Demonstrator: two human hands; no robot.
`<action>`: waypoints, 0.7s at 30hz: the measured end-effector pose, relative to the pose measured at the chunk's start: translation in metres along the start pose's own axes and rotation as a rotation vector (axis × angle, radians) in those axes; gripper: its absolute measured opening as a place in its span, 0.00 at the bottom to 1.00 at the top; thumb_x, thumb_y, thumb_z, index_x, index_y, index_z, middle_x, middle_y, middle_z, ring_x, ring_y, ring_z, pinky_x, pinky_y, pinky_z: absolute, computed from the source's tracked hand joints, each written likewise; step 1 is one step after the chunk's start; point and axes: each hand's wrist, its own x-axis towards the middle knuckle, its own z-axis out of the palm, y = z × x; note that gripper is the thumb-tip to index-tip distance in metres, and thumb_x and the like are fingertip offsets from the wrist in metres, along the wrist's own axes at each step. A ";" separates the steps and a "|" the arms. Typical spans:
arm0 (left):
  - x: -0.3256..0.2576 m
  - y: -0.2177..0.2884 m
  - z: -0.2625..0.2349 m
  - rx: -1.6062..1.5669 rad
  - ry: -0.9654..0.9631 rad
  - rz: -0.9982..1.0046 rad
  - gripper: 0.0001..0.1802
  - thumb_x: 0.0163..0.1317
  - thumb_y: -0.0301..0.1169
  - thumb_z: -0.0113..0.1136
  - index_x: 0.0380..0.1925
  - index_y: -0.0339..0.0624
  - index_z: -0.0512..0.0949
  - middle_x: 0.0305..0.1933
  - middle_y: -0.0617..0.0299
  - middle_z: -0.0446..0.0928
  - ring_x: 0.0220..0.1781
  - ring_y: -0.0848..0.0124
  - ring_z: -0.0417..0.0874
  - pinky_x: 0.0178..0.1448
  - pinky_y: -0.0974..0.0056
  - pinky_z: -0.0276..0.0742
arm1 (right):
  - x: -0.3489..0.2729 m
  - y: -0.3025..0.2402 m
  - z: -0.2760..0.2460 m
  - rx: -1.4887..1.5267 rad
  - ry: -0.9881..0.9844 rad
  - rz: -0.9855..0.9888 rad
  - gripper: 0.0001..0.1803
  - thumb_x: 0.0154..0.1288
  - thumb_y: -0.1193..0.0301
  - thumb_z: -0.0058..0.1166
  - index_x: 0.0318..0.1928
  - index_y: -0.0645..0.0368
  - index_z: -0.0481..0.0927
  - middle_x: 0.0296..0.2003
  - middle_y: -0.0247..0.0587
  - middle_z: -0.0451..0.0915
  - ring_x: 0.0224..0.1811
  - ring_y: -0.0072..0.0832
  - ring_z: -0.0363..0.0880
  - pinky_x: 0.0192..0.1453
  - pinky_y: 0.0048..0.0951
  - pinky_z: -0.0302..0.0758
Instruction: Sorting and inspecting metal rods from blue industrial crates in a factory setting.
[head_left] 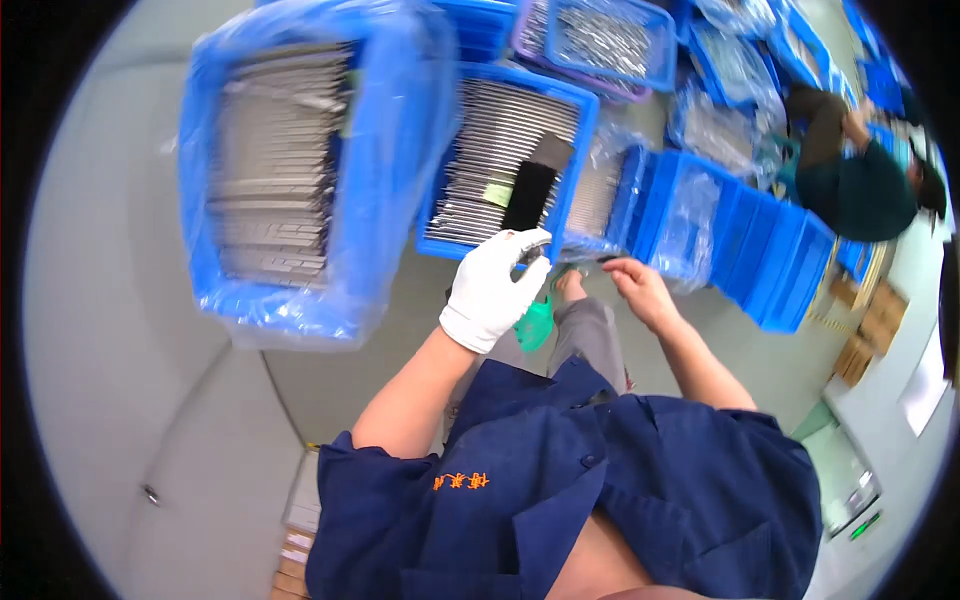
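My left hand (pixel 492 292), in a white glove, has its fingers curled round the lower end of a flat black strip (pixel 530 196) with a grey far end. Dark material also shows between thumb and fingers. The strip lies over a blue crate (pixel 428 244) packed with rows of thin metal parts (pixel 512 112). A pale green slip (pixel 497 193) rests on those parts. My right hand (pixel 645 292), bare, is apart from the left one; its thumb and forefinger are pinched together at a small dark thing, too small to name.
At left stands a larger blue crate (pixel 205 250) lined with clear plastic, holding stacked flat metal pieces (pixel 275 170). Blue bins (pixel 735 225) line the right, and a tray of small metal parts (pixel 600 45) sits behind. A co-worker (pixel 860 190) is at far right, near cardboard boxes (pixel 880 325).
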 end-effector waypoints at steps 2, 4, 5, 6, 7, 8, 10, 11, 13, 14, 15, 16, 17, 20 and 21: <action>-0.003 -0.018 0.036 -0.031 -0.058 -0.092 0.13 0.48 0.27 0.55 0.36 0.38 0.74 0.29 0.56 0.74 0.28 0.64 0.75 0.35 0.66 0.71 | 0.004 0.019 -0.015 0.076 -0.025 0.079 0.12 0.55 0.74 0.41 0.38 0.60 0.75 0.26 0.33 0.72 0.30 0.21 0.68 0.36 0.21 0.65; -0.006 -0.033 0.067 -0.026 -0.194 -0.228 0.14 0.48 0.29 0.55 0.38 0.39 0.74 0.30 0.56 0.74 0.30 0.65 0.76 0.36 0.66 0.72 | 0.013 0.042 -0.022 0.199 -0.003 0.054 0.14 0.51 0.77 0.37 0.37 0.61 0.74 0.21 0.28 0.67 0.24 0.16 0.63 0.30 0.18 0.62; -0.006 -0.042 0.083 -0.050 -0.257 -0.288 0.14 0.48 0.29 0.55 0.38 0.39 0.74 0.30 0.56 0.74 0.30 0.65 0.76 0.36 0.66 0.72 | 0.019 0.056 -0.025 0.267 0.014 0.080 0.14 0.50 0.78 0.37 0.36 0.62 0.74 0.21 0.28 0.67 0.24 0.16 0.63 0.30 0.18 0.62; -0.002 -0.048 0.100 0.053 -0.296 -0.138 0.15 0.49 0.31 0.55 0.38 0.40 0.73 0.30 0.56 0.74 0.30 0.64 0.76 0.36 0.65 0.72 | 0.028 0.071 -0.029 0.326 0.024 0.102 0.14 0.50 0.78 0.36 0.36 0.62 0.74 0.21 0.28 0.67 0.24 0.16 0.62 0.31 0.18 0.62; -0.002 -0.065 0.122 0.029 -0.361 -0.110 0.15 0.49 0.32 0.55 0.38 0.41 0.73 0.30 0.55 0.74 0.30 0.62 0.75 0.36 0.65 0.71 | 0.038 0.090 -0.033 0.456 0.033 0.086 0.15 0.49 0.79 0.34 0.37 0.63 0.73 0.20 0.28 0.66 0.24 0.16 0.62 0.31 0.17 0.61; 0.003 -0.073 0.140 0.039 -0.453 -0.070 0.15 0.49 0.35 0.55 0.38 0.43 0.73 0.30 0.54 0.73 0.31 0.59 0.75 0.36 0.63 0.71 | 0.051 0.105 -0.036 0.513 0.086 0.064 0.15 0.49 0.79 0.34 0.37 0.63 0.73 0.20 0.28 0.66 0.24 0.16 0.62 0.32 0.17 0.60; 0.009 -0.100 0.182 0.058 -0.595 0.010 0.15 0.50 0.37 0.54 0.37 0.45 0.74 0.31 0.53 0.74 0.32 0.57 0.75 0.37 0.60 0.71 | 0.079 0.141 -0.037 0.636 0.186 0.000 0.16 0.50 0.77 0.34 0.37 0.61 0.74 0.19 0.29 0.67 0.24 0.17 0.63 0.30 0.18 0.63; 0.006 -0.121 0.203 0.037 -0.620 0.017 0.14 0.50 0.39 0.52 0.36 0.47 0.74 0.32 0.52 0.74 0.34 0.56 0.75 0.38 0.58 0.71 | 0.097 0.158 -0.037 0.629 0.221 -0.021 0.15 0.50 0.77 0.34 0.37 0.61 0.74 0.19 0.29 0.67 0.24 0.17 0.63 0.30 0.18 0.63; 0.001 -0.160 0.236 0.106 -0.768 -0.015 0.14 0.50 0.40 0.51 0.35 0.47 0.75 0.32 0.52 0.75 0.34 0.55 0.76 0.39 0.58 0.71 | 0.129 0.182 -0.033 0.612 0.274 -0.033 0.15 0.51 0.76 0.35 0.38 0.61 0.74 0.21 0.29 0.68 0.25 0.17 0.64 0.31 0.18 0.63; -0.005 -0.184 0.252 0.148 -0.785 -0.030 0.14 0.50 0.41 0.51 0.34 0.48 0.75 0.33 0.52 0.75 0.34 0.55 0.76 0.39 0.57 0.71 | 0.148 0.194 -0.030 0.586 0.285 -0.051 0.15 0.51 0.76 0.35 0.39 0.61 0.74 0.21 0.29 0.68 0.25 0.17 0.64 0.31 0.18 0.63; -0.010 -0.209 0.266 0.151 -0.798 -0.035 0.14 0.50 0.41 0.51 0.34 0.48 0.75 0.33 0.52 0.75 0.34 0.55 0.76 0.39 0.57 0.71 | 0.165 0.201 -0.026 0.559 0.297 -0.073 0.15 0.51 0.76 0.36 0.39 0.61 0.73 0.21 0.29 0.68 0.26 0.16 0.64 0.32 0.17 0.63; -0.014 -0.235 0.278 0.184 -0.797 -0.067 0.15 0.50 0.40 0.50 0.36 0.45 0.75 0.34 0.51 0.74 0.36 0.55 0.75 0.41 0.57 0.71 | 0.179 0.205 -0.022 0.578 0.293 -0.065 0.15 0.52 0.76 0.36 0.39 0.62 0.73 0.21 0.28 0.68 0.26 0.16 0.63 0.32 0.17 0.63; -0.013 -0.256 0.292 0.217 -0.791 -0.088 0.16 0.50 0.39 0.50 0.37 0.43 0.74 0.36 0.51 0.74 0.38 0.54 0.75 0.43 0.58 0.70 | 0.193 0.215 -0.019 0.604 0.292 -0.116 0.15 0.52 0.76 0.35 0.39 0.63 0.73 0.21 0.28 0.68 0.26 0.16 0.63 0.33 0.16 0.63; -0.007 -0.306 0.331 0.320 -0.592 -0.107 0.15 0.48 0.39 0.51 0.35 0.46 0.75 0.34 0.52 0.75 0.37 0.56 0.76 0.41 0.58 0.72 | 0.223 0.239 -0.012 0.636 0.287 -0.188 0.14 0.52 0.77 0.34 0.37 0.64 0.73 0.21 0.27 0.67 0.26 0.15 0.63 0.34 0.16 0.63; -0.006 -0.318 0.344 0.289 -0.524 -0.106 0.15 0.48 0.38 0.51 0.35 0.46 0.75 0.34 0.52 0.74 0.37 0.56 0.76 0.42 0.58 0.71 | 0.229 0.246 -0.012 0.601 0.278 -0.203 0.14 0.52 0.77 0.34 0.37 0.64 0.73 0.21 0.27 0.67 0.26 0.15 0.63 0.34 0.16 0.63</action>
